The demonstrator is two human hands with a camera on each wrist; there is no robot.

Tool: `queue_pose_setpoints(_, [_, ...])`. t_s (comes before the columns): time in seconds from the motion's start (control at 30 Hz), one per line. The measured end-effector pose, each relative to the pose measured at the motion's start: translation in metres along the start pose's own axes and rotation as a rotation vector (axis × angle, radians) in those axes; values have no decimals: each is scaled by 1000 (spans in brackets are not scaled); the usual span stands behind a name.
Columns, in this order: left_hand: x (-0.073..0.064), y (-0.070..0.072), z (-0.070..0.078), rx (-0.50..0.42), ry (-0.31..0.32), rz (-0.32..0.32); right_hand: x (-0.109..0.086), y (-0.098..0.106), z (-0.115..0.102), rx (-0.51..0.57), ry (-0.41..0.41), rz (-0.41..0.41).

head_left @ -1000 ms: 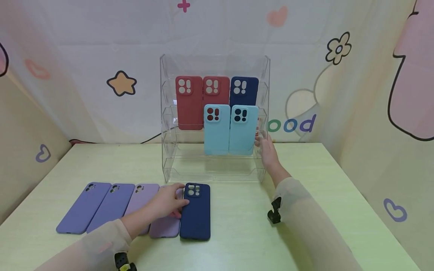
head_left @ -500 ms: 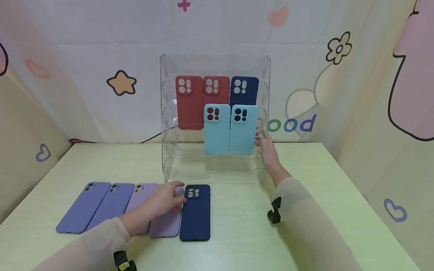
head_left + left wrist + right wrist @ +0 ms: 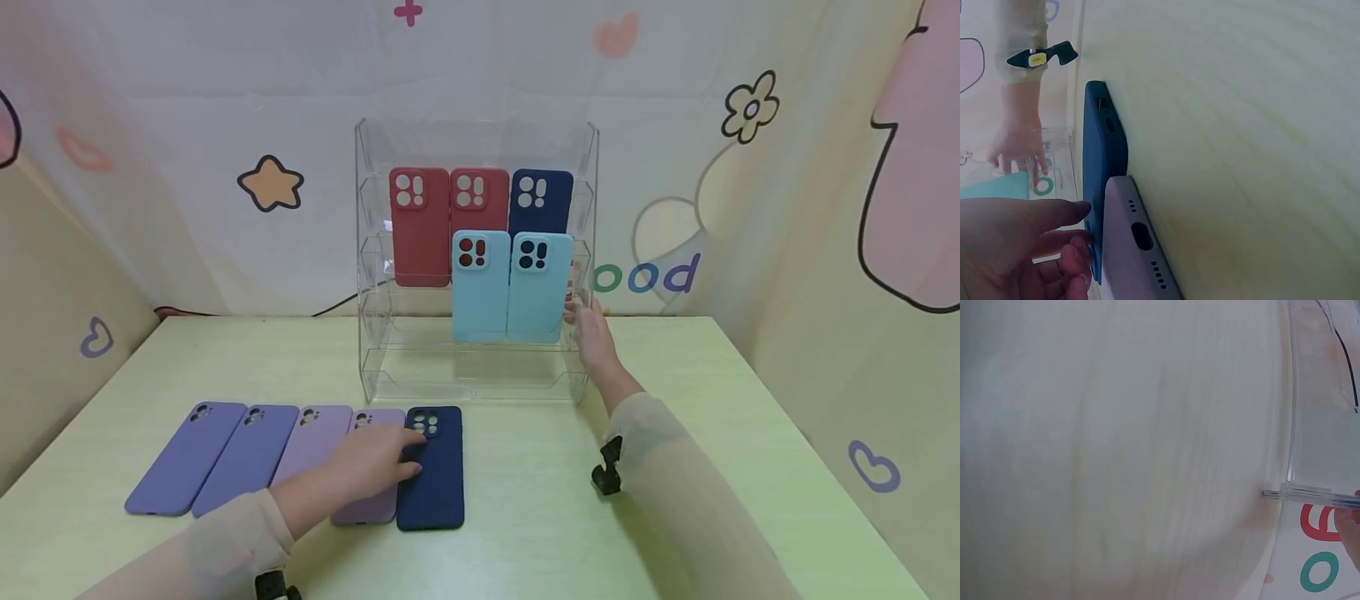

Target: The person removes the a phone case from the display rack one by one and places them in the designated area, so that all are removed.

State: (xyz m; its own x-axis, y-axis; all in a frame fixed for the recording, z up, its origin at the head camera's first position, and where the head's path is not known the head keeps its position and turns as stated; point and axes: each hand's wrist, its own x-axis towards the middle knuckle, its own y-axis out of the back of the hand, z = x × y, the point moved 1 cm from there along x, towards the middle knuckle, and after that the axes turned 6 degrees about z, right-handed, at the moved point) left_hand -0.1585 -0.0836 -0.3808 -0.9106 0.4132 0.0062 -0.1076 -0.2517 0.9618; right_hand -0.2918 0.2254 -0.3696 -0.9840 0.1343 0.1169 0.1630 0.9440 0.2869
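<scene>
In the head view, my left hand (image 3: 367, 461) reaches over a lilac phone case (image 3: 371, 507) to the dark blue phone case (image 3: 438, 492) lying flat on the table. Its fingertips rest on the blue case's upper left part, below the camera cutouts. The left wrist view has the thumb and fingers against the blue case's face, not closed round it. My right hand (image 3: 597, 342) grips the right side panel of a clear tiered display rack (image 3: 472, 387). Red cases (image 3: 420, 242), another dark blue case (image 3: 542, 208) and light blue cases (image 3: 480, 300) stand in the rack.
Left of my left hand lie two purple phone cases (image 3: 183, 462) and a pale lilac one (image 3: 315, 437), side by side on the light wooden table (image 3: 555, 517). A patterned cloth (image 3: 187, 225) hangs behind the rack.
My left hand has moved slightly right and down, from the blue case's left edge onto its face. The blue case has barely shifted. My right hand keeps its place on the rack.
</scene>
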Motion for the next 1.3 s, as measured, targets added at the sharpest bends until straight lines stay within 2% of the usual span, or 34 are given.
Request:
queue_pose_setpoints(0.07, [1,3,-3,-44,6,20,0,1,0,-16,-13,3])
queue_pose_setpoints(0.13, [5,11,-7,-98,16,88,-1,3,0,-28,-26,3])
queue_pose_setpoints(0.2, [10,24,-14,-130,27,233,-1,6,-2,-39,-28,-8])
queue_pose_setpoints(0.3, [22,45,-30,-244,85,455,-2,11,-4,-31,-40,-27])
queue_pose_setpoints(0.37, [32,56,-42,-375,136,530,-3,15,-6,-32,-56,-40])
queue_pose_setpoints(0.43, [44,62,-54,-571,189,520,-5,19,-7,-65,-71,-39])
queue_pose_setpoints(0.5, [54,64,-63,-750,243,473,-10,22,-9,-110,-53,-20])
queue_pose_setpoints(0.6, [67,65,-71,-925,295,420,-18,27,-16,-133,38,74])
queue_pose_setpoints(0.73, [81,69,-73,-996,293,406,-29,28,-33,-103,285,206])
queue_pose_setpoints(0.8, [88,71,-73,-1014,292,406,-35,26,-41,-126,383,207])
queue_pose_setpoints(0.87, [94,72,-73,-1037,292,396,-39,24,-47,-159,426,171])
queue_pose_setpoints(0.93, [99,71,-74,-1053,309,381,-43,20,-51,-183,404,117])
queue_pose_setpoints(1.1, [107,63,-78,-1045,376,355,-44,11,-54,-141,260,21])
queue_pose_setpoints(1.17, [109,61,-78,-1051,384,348,-43,9,-55,-124,224,14])
queue_pose_setpoints(1.3, [112,55,-79,-1075,343,351,-40,8,-59,-165,202,50])
